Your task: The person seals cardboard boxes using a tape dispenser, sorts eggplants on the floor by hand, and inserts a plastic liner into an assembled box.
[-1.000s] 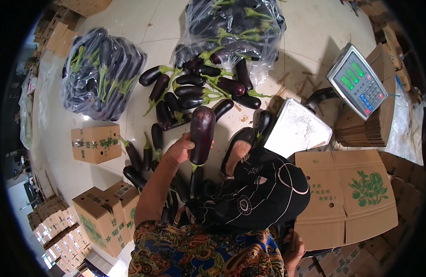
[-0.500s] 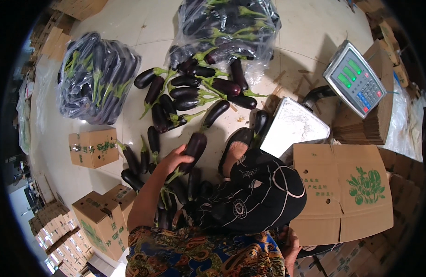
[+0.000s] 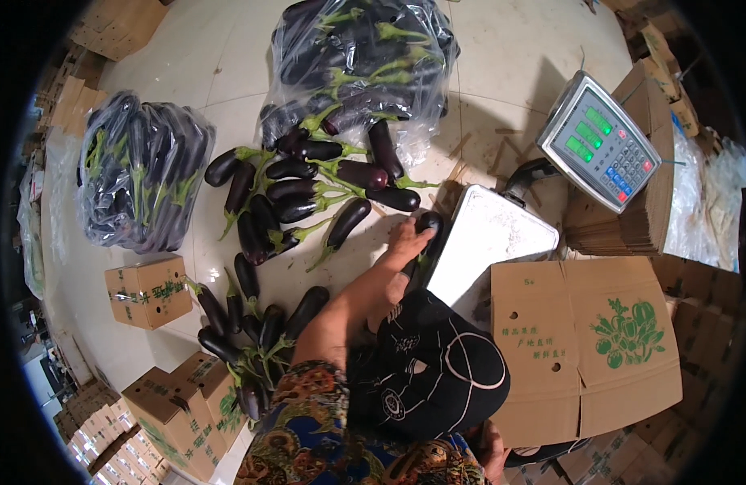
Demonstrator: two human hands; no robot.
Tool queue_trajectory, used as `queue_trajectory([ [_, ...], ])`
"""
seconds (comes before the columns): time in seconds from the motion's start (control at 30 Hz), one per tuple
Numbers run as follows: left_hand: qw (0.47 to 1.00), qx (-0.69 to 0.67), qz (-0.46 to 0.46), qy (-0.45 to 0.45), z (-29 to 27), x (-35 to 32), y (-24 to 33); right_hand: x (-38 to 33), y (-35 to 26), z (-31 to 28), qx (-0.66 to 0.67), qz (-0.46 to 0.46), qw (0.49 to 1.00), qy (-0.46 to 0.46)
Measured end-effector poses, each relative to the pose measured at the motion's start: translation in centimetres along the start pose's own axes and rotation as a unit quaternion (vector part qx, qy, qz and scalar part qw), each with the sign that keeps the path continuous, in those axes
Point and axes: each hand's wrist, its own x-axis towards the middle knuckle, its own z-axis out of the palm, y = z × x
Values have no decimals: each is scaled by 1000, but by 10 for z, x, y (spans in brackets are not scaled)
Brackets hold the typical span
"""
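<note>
My left hand (image 3: 405, 245) reaches forward past my knee, its fingers curled onto a dark purple eggplant (image 3: 429, 224) on the floor beside the scale's white platform (image 3: 494, 234). Part of that eggplant is hidden by the hand and my leg. My right hand (image 3: 493, 453) is low beside my black-trousered leg, near the flat cardboard's lower edge, with fingers bent; what they hold, if anything, is hidden. A loose pile of eggplants (image 3: 292, 190) with green stems lies ahead. To the left of my forearm lies a smaller group of eggplants (image 3: 268, 327).
Clear plastic bags of eggplants stand at the back (image 3: 361, 61) and the left (image 3: 143, 174). The scale's display (image 3: 601, 141) is lit green. Printed flattened cardboard (image 3: 587, 347) lies at right. A small carton (image 3: 148, 293) and larger cartons (image 3: 183, 408) stand at left.
My left hand has released the eggplant it held, which now lies with the near-left group. The hand has moved right and forward onto the eggplant beside the scale. The view has shifted slightly.
</note>
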Motion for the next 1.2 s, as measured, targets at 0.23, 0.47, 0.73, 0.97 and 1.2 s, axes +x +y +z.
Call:
queue_trajectory([
  [0.23,995,-76,-22,65,10,7,-4,4,4,-20,-108,19,985,-136],
  [0.47,880,-469,16,-68,-117,-52,33,9,5,-10,-34,-37,998,-47],
  [0.73,947,-272,-85,149,-184,-41,-53,19,17,-13,-41,-7,993,-107],
  [0.97,962,-163,-87,203,-194,-35,-134,48,49,-64,-56,59,984,-155],
  [1.2,877,166,171,417,-234,32,-115,42,55,-92,-84,89,976,-182],
])
